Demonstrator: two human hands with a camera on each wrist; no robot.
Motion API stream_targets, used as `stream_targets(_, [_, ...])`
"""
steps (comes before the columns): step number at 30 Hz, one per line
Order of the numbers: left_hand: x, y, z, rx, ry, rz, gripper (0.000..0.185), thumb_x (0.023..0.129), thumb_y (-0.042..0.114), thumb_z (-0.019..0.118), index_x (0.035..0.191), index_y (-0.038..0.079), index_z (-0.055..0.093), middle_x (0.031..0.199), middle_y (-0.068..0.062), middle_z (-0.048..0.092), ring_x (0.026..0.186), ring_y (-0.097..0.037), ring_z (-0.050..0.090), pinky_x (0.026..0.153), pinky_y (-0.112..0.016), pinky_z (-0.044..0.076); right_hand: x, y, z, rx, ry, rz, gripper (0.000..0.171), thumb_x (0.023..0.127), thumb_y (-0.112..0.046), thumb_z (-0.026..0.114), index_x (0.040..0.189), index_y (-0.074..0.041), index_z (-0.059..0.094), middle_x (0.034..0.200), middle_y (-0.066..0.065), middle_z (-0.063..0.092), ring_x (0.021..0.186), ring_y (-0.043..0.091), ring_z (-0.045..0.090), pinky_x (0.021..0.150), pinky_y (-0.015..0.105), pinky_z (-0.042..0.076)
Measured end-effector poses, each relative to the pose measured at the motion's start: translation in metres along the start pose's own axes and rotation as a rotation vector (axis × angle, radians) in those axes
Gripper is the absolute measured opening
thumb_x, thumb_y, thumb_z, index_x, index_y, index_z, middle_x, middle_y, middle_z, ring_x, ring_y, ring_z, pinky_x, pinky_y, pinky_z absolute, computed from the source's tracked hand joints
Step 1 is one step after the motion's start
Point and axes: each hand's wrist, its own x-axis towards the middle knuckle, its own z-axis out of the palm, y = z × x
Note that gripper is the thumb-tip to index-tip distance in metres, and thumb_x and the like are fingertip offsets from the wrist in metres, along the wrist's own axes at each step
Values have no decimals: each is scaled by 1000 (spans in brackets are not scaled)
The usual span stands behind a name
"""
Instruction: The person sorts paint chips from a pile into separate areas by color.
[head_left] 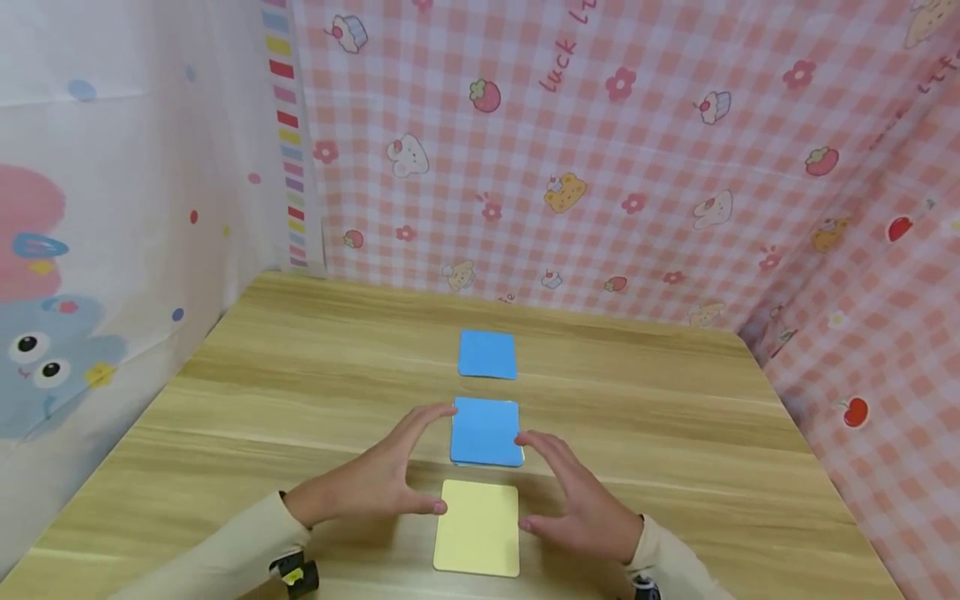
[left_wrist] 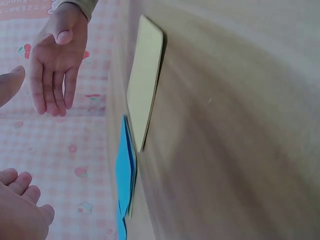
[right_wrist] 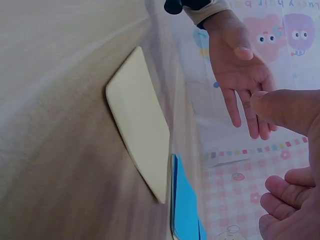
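Two hands | our left hand [head_left: 375, 483] and right hand [head_left: 577, 504] relaxed, grasping nothing | risk: a careless sweep scatters the blue stack [head_left: 486, 432]

The table [head_left: 300, 400] is pale wood-grain laminate with a soft sheen; the blue pads [head_left: 486, 431] and yellow pad [head_left: 477, 527] look like matt paper; the backdrop [head_left: 637, 150] is printed gingham cloth.
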Motion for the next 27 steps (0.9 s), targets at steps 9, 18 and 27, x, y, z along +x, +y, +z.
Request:
stream_targets(9, [14, -8, -7, 32, 30, -12, 103, 80, 24, 87, 159, 19, 21, 162, -7, 24, 149, -30, 23, 117, -59, 26, 20, 9, -9, -21, 5, -48, 94, 79, -5, 85, 155, -7, 29, 154, 12, 37, 142, 31, 36, 116, 42, 35])
stream_targets(18, [25, -19, -9, 18, 31, -46, 101, 82, 27, 86, 159, 20, 22, 163, -6, 22, 150, -30, 22, 116, -61, 27, 40, 24, -19, -21, 66, -147, 72, 80, -1, 83, 136, 5, 39, 146, 20, 42, 137, 38, 41, 117, 25, 29])
stream_targets(27, [37, -28, -12, 30, 23, -72, 101, 81, 25, 86, 158, 17, 22, 163, -9, 22, 150, -34, 23, 116, -62, 27, 49, 34, -24, 19, 33, -15, 79, 83, -7, 83, 145, 2, 35, 151, 19, 41, 143, 35, 37, 116, 52, 33])
